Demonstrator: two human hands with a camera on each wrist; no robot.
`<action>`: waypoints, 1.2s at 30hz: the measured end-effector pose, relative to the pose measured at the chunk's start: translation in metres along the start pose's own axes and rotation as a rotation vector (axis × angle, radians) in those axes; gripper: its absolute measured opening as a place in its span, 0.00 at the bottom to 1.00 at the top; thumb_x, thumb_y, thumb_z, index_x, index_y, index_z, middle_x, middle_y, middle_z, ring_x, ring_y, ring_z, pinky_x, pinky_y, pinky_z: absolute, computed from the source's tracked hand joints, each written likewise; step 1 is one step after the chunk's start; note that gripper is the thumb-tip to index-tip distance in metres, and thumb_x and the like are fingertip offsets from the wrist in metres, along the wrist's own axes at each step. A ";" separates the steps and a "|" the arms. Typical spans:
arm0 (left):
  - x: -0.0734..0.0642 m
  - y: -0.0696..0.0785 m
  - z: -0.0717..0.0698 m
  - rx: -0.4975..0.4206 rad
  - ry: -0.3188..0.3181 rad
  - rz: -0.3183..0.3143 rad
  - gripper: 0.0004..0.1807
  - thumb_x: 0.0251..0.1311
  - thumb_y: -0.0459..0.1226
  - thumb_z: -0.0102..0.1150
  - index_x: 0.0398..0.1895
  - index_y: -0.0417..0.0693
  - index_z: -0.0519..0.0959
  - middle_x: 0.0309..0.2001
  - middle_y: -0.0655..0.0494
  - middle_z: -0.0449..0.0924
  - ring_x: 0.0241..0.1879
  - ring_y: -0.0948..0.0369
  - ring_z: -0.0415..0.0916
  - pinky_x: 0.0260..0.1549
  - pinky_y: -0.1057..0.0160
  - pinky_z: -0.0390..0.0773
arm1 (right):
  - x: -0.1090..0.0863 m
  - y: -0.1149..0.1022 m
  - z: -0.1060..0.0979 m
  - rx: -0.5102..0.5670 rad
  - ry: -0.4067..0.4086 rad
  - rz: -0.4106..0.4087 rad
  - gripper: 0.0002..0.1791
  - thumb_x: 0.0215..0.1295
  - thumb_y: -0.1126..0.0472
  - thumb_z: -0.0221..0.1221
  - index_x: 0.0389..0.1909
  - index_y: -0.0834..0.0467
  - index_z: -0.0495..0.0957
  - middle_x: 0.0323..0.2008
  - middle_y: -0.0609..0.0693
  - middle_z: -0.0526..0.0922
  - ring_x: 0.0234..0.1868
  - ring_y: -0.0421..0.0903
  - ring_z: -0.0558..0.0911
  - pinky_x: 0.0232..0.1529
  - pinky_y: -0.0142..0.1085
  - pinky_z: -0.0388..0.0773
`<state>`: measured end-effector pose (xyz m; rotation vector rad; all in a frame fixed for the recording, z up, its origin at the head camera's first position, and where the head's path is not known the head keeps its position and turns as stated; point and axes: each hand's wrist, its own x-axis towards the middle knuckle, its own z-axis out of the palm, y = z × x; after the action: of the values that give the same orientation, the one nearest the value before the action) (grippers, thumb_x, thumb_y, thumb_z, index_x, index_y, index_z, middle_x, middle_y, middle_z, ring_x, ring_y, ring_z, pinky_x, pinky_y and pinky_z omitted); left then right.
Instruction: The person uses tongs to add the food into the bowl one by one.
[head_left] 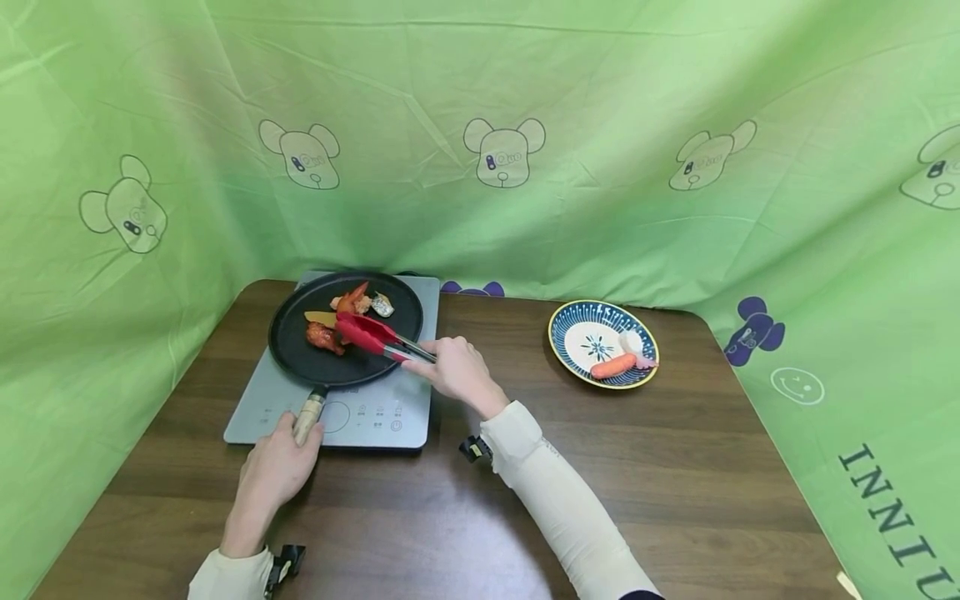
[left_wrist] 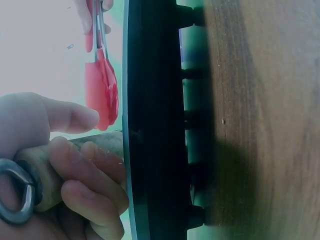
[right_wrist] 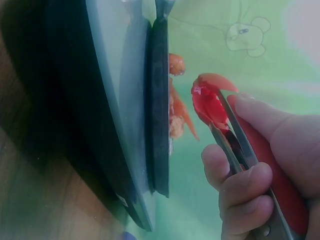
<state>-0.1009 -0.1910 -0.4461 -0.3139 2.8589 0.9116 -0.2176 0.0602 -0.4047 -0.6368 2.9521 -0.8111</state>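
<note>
A black flat pan (head_left: 348,371) lies on the cooktop, and my left hand (head_left: 277,462) grips its wood-toned handle (head_left: 307,419) with curled fingers. My right hand (head_left: 461,375) holds red-tipped metal tongs (head_left: 367,333) over the pan. In the right wrist view the tong heads (right_wrist: 210,102) hang above the food, apart from it; whether anything sits between them I cannot tell. On the pan lie a glazed brown meat piece (head_left: 324,338), a yellow wedge (head_left: 318,317), orange pieces (head_left: 354,298) and a silvery piece (head_left: 382,306), partly hidden by the tongs.
The light grey induction cooktop (head_left: 255,417) stands at the left of the wooden table (head_left: 495,483). To the right, a blue-patterned plate (head_left: 570,346) carries a sausage (head_left: 613,366), a white round piece (head_left: 632,342) and a small pink piece (head_left: 645,362). A green curtain (head_left: 405,225) surrounds the table's back and sides.
</note>
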 end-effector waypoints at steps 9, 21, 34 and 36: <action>0.000 0.000 0.000 -0.002 -0.004 0.000 0.28 0.67 0.55 0.40 0.49 0.37 0.63 0.22 0.47 0.65 0.17 0.54 0.65 0.15 0.57 0.62 | 0.001 -0.003 0.001 0.000 -0.003 -0.002 0.21 0.59 0.39 0.60 0.47 0.47 0.83 0.25 0.44 0.78 0.18 0.40 0.67 0.16 0.34 0.63; 0.000 -0.001 0.000 0.002 -0.007 0.001 0.28 0.67 0.55 0.40 0.49 0.37 0.63 0.22 0.48 0.65 0.17 0.54 0.64 0.15 0.57 0.62 | 0.001 -0.001 0.006 -0.029 -0.004 0.004 0.20 0.59 0.38 0.59 0.46 0.45 0.83 0.18 0.44 0.71 0.17 0.40 0.65 0.15 0.35 0.62; 0.001 -0.002 0.001 0.001 -0.009 -0.002 0.28 0.67 0.56 0.40 0.49 0.38 0.62 0.22 0.48 0.65 0.17 0.54 0.65 0.15 0.57 0.62 | 0.002 0.004 0.008 -0.015 -0.012 0.023 0.22 0.59 0.38 0.59 0.50 0.43 0.81 0.21 0.45 0.74 0.17 0.41 0.66 0.15 0.35 0.62; 0.001 -0.002 0.001 0.000 -0.011 -0.003 0.28 0.67 0.56 0.40 0.49 0.37 0.62 0.22 0.47 0.65 0.18 0.54 0.65 0.15 0.57 0.62 | 0.002 0.005 0.006 -0.012 -0.005 0.027 0.22 0.59 0.38 0.59 0.49 0.43 0.82 0.20 0.45 0.72 0.17 0.41 0.66 0.15 0.35 0.61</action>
<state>-0.1018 -0.1920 -0.4478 -0.3116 2.8480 0.9099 -0.2201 0.0601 -0.4124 -0.5970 2.9565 -0.7896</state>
